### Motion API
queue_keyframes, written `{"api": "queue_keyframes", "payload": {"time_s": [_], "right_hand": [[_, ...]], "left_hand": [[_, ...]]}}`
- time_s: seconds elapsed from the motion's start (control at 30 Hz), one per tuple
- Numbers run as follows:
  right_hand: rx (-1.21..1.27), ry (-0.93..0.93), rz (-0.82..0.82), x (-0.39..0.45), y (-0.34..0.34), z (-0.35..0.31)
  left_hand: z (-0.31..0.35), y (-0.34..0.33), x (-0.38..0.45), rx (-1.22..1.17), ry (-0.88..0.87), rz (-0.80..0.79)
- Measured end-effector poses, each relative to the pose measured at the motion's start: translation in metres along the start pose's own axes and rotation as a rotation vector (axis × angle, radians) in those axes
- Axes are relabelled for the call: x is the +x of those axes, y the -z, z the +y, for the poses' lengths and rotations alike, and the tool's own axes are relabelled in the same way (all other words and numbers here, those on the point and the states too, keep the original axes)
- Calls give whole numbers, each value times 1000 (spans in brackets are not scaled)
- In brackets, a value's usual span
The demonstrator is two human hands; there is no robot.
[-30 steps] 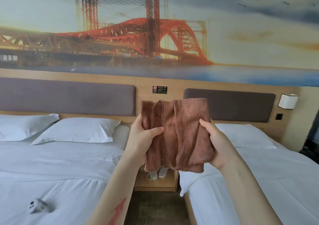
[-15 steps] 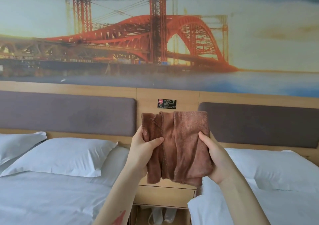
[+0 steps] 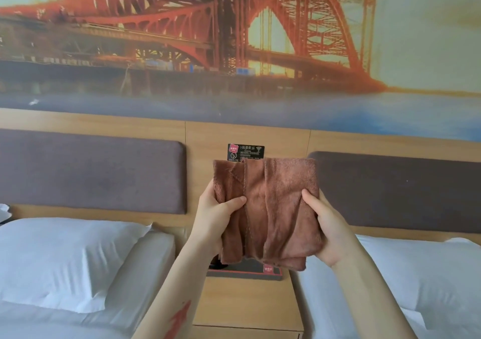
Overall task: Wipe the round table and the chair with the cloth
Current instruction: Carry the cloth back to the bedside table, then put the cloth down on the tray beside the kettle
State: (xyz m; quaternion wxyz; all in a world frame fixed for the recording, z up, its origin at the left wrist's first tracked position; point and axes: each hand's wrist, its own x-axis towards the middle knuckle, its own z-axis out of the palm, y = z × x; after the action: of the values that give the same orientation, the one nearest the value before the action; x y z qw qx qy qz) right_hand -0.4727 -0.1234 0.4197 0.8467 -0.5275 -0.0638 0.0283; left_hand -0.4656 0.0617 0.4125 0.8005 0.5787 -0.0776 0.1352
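A folded brown cloth (image 3: 273, 208) hangs upright in front of me at chest height. My left hand (image 3: 216, 216) grips its left edge, thumb pressed across the front. On the right edge my right hand (image 3: 328, 226) holds it the same way. Neither the round table nor the chair is in view.
A wooden nightstand (image 3: 247, 305) stands below the cloth between two white beds, with a black box (image 3: 250, 271) on top. A white pillow (image 3: 62, 258) lies on the left bed, another pillow (image 3: 421, 268) on the right. Padded headboards and a bridge mural fill the wall ahead.
The view has tilted up and moved closer to the headboard wall. The floor and the lower parts of the beds dropped out of sight. Both hands keep the same hold on the cloth.
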Motion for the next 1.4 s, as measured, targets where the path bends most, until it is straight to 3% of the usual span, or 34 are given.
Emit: {"api": "queue_keyframes", "payload": {"time_s": [0.33, 0.57, 1.03, 1.4], "right_hand": [[46, 54, 110, 198, 1, 2], [39, 71, 167, 286, 15, -1], [48, -62, 212, 357, 66, 31], [64, -364, 362, 369, 153, 169]], "left_hand": [[-45, 6, 219, -8, 23, -119], [-68, -3, 306, -19, 73, -166], [-139, -9, 361, -28, 186, -132], [-292, 23, 329, 61, 518, 35]]}}
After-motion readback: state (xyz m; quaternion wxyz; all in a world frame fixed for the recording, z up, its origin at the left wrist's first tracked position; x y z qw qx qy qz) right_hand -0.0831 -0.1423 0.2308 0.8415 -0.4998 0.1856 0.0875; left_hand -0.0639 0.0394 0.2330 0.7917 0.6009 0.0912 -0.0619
